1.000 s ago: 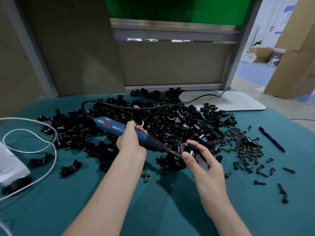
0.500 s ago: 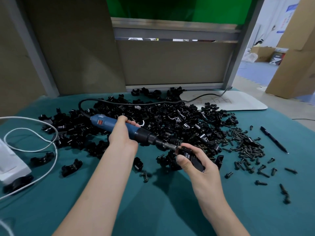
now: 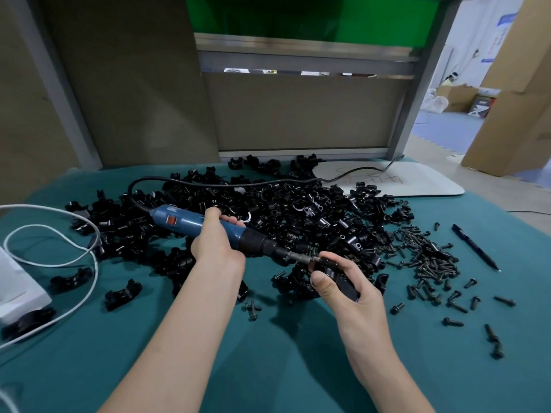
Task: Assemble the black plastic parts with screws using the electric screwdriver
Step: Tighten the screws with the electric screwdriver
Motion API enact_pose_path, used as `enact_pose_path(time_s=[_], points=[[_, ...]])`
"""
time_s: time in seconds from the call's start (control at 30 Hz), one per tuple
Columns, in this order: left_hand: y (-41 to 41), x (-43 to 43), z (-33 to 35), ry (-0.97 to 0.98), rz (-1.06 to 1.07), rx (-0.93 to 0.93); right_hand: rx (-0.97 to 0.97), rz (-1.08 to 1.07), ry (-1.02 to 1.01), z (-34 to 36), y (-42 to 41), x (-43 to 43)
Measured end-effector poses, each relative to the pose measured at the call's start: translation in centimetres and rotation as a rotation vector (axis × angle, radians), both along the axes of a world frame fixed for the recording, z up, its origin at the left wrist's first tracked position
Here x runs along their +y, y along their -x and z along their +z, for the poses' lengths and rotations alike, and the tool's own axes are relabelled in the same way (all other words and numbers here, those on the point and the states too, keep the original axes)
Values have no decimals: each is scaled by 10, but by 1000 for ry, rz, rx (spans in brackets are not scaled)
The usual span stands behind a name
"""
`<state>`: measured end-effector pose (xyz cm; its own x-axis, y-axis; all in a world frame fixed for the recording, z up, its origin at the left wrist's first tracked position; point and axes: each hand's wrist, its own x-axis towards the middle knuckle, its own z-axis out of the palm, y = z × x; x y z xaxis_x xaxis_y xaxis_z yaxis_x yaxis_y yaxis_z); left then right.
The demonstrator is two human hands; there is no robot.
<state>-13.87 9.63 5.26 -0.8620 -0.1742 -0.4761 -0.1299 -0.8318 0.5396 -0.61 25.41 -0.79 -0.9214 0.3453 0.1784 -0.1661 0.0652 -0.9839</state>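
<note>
My left hand (image 3: 215, 245) grips the blue electric screwdriver (image 3: 190, 222) around its barrel, its bit pointing right. The bit tip meets a black plastic part (image 3: 337, 274) that my right hand (image 3: 346, 286) holds, thumb on the near side and fingers curled behind it. Both are held above the teal table cover, in front of a big pile of black plastic parts (image 3: 283, 216). A heap of black screws (image 3: 426, 257) lies to the right of my right hand.
The screwdriver's black cord (image 3: 268, 183) loops back over the pile. A black pen (image 3: 474, 247) lies far right. A white cable (image 3: 59, 265) and white box (image 3: 18, 281) sit at left. Loose clamps (image 3: 122, 294) and scattered screws (image 3: 453, 321) lie near the front. A white board (image 3: 417, 183) lies behind.
Both hands with the screwdriver and the held part have shifted slightly left and away from me; the bit stays against the part.
</note>
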Motion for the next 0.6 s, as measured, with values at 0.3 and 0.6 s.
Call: enact_pose_path(time_s=[0.3,0.6], points=[[1,0,-4,-24,-8,-11,-20,24,-28,-2,0,1],[-1,0,-3,-15,-14,-4,-37,22,-24,-1,0,1]])
